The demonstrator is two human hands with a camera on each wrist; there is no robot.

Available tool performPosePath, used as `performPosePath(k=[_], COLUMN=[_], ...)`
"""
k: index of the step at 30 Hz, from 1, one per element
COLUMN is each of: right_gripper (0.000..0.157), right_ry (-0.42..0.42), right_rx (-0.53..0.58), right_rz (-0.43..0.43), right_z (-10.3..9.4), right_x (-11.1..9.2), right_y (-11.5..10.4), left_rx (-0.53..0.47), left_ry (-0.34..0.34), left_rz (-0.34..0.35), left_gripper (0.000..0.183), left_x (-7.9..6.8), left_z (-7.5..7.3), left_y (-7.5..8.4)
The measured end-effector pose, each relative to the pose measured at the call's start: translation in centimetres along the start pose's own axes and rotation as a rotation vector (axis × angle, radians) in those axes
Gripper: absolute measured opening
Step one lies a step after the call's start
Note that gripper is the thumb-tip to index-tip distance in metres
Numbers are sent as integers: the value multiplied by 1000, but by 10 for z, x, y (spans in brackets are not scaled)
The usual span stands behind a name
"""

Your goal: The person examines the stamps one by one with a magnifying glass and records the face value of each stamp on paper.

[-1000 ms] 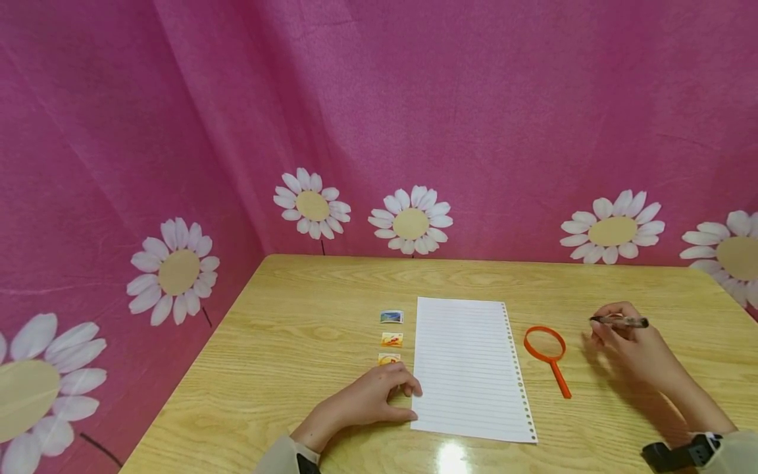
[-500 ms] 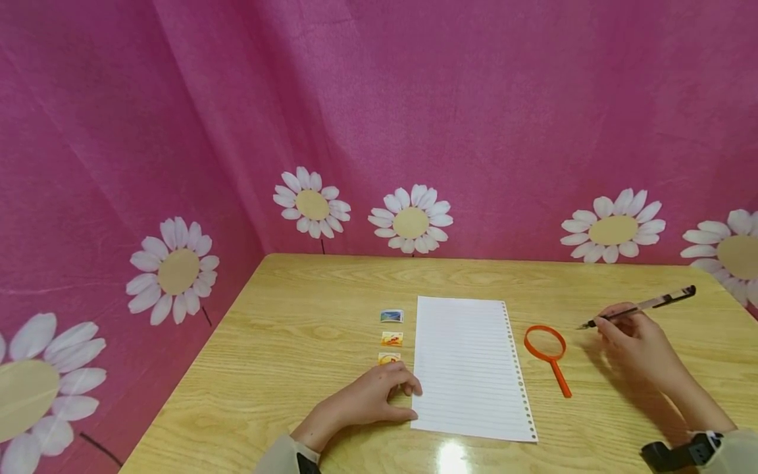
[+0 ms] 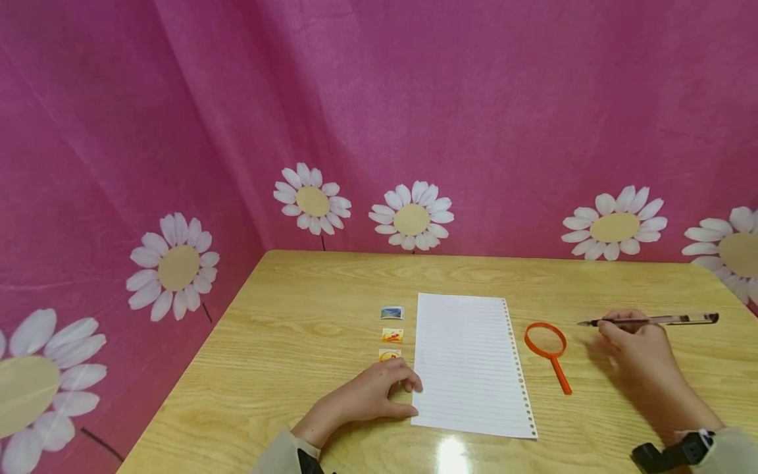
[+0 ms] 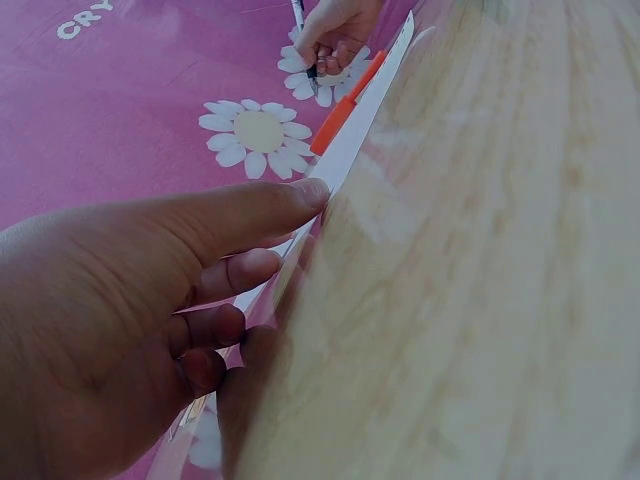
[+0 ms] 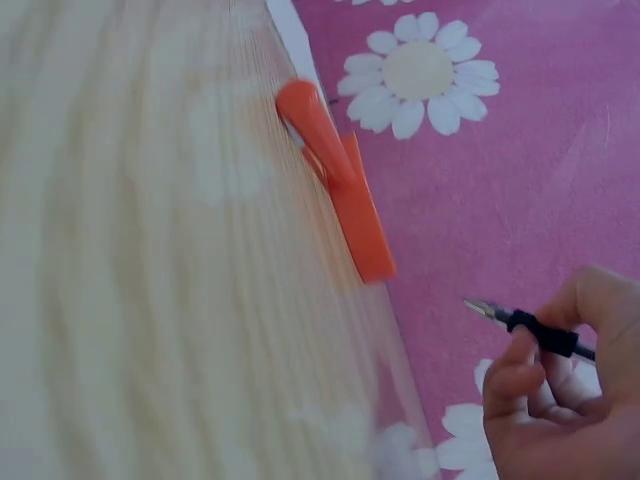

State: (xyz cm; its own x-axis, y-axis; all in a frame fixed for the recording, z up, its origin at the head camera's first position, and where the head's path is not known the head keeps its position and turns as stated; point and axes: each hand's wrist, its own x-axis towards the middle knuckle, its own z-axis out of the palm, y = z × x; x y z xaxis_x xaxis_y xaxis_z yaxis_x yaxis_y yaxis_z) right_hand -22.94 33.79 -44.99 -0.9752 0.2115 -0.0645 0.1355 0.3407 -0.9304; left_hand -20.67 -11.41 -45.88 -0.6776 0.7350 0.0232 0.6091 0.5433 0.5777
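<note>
While the R hand (image 3: 642, 349) pinches a pen (image 3: 669, 320) b/w thumb & fingers, the L hand (image 3: 373, 395) rests at the L edge of a sheet of lined paper (image 3: 464, 365), fingers loosely bent, thumb by the edge, gripping nothing. Pen's held approx. level, off the table (image 3: 296, 316), over its R side; nib points L, twd the magnifying glass but apart from it, & the cap end sticks out R past the hand. R wrist view gives the metal nib & dark grip close up, w/ fingertips on the grip.

Paper's flat, row of holes down its R side. Magnifying glass (image 3: 554, 359) is orange, lying b/w paper & R hand, ring at the far end, handle twd the person. L of the paper, 3 little pics in a column: blue pic (image 3: 392, 313) farthest, then a yellow pic (image 3: 392, 336), then another yellow one (image 3: 389, 355), nearest & partly behind the L hand; can't tell if they touch.

Pink cloth (image 3: 444, 99) w/ big white daisies hangs behind & to the L. Pale sleeves (image 3: 275, 457) on both arms, black strap (image 3: 675, 454) on R wrist.
</note>
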Motion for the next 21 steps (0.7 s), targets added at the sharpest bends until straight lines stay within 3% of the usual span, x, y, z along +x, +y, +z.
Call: performPosePath(k=[11, 21], right_gripper=[11, 10], right_ry=[49, 78], right_rx=[20, -34], right_rz=[11, -90], right_z=[7, 20], right_x=[-2, -8], right_y=[2, 1], left_rx=[-7, -12], left_ry=[-2, -3], left_rz=[-2, 7], left_gripper=[25, 24], left_x=[0, 1], left_z=[-1, 0], left_y=[1, 1])
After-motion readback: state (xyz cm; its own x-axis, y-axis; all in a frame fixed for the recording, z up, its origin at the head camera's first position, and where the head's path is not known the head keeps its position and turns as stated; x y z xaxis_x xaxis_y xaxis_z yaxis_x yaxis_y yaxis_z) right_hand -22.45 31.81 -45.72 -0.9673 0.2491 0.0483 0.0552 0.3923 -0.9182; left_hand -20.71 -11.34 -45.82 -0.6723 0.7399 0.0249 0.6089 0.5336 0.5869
